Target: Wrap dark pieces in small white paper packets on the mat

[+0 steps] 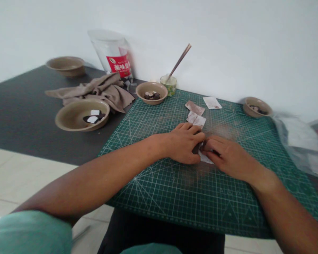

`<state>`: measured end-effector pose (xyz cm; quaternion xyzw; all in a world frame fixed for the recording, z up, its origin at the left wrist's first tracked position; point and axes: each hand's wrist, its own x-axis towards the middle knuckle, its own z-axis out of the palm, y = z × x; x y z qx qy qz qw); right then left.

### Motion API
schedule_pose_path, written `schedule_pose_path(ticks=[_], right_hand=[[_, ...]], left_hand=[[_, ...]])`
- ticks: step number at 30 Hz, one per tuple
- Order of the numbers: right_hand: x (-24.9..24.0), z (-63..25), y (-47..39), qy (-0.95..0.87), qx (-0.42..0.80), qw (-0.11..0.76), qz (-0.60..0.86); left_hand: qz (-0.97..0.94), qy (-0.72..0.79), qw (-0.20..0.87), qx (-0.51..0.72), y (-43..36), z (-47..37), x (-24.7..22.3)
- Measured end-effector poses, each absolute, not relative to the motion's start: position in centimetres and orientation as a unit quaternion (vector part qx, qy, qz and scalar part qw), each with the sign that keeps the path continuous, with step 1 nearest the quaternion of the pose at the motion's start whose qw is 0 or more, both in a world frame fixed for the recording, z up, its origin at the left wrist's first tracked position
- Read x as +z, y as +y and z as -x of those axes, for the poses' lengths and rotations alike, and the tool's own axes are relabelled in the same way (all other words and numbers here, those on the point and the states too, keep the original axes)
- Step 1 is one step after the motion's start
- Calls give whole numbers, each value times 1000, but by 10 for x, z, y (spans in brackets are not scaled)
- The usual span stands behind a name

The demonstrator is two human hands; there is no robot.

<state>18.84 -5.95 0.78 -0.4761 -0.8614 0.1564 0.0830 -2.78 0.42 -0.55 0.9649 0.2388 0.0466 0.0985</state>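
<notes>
My left hand (184, 143) rests palm down on the green cutting mat (159, 190), thumb and fingers apart around a small dark patch. Close against it on the right, my right hand (224, 153) has its fingers pinched together; what they hold is too small and hidden to name. Beneath both hands lies a stained white paper piece (206, 159), partly covered. Just beyond my left fingertips are another stained paper (196, 119) and a brownish paper (195, 108).
A bowl with dark pieces (151, 98), a green cup (169, 85) holding sticks and a clear jar (108, 53) stand at the back. Left are a cloth (100, 88) and two bowls. At right are a small bowl (257, 107) and plastic bag (299, 137).
</notes>
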Motion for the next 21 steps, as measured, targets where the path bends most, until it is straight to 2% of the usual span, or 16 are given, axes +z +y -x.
schedule_pose_path(ticks=[3,6,9,14,18,21], right_hand=[[9,-191,-58,-852,119,65,506],[9,-191,-60,-869,165,53,463],[6,-187,-61,-875,181,77,442],[5,-190,-58,-851,108,71,509],[7,-188,-62,-874,166,78,450],[4,-185,-63,-868,140,94,468]], left_hand=[[-965,240,94,44,4,28,-5],[-965,239,98,44,5,28,-5],[-965,234,103,49,5,28,-5],[-964,245,96,45,4,28,-5],[-964,241,100,47,4,28,-4],[-965,238,102,50,4,28,-4]])
